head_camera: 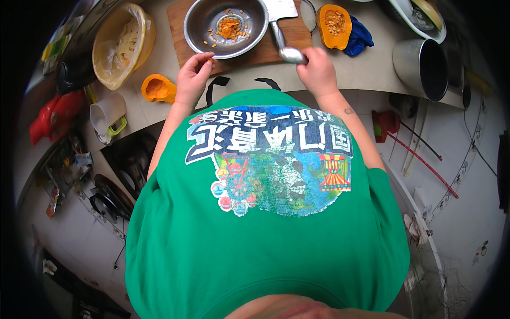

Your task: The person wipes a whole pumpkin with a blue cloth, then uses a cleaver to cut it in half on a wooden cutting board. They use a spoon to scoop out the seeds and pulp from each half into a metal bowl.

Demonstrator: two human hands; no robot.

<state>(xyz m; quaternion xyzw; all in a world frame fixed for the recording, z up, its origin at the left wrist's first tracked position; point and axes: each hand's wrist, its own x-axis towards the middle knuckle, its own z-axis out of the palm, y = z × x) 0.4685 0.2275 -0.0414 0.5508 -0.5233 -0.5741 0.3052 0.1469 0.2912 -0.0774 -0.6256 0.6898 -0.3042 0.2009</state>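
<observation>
A steel bowl with pumpkin seeds and orange pulp stands on a wooden cutting board. My left hand is at its near rim, thumb and fingertips close together; whether something small is between them is unclear. My right hand grips a metal spoon, its bowl pointing left beside the handle of a cleaver on the board. Right of the board lies a pumpkin half with seeds inside. A hollowed pumpkin piece lies left of my left hand.
A yellow basket lined with plastic and a clear plastic jug stand at left. A blue cloth-like bundle touches the pumpkin half. At right are a metal pot and a white basin. Black straps lie near the counter edge.
</observation>
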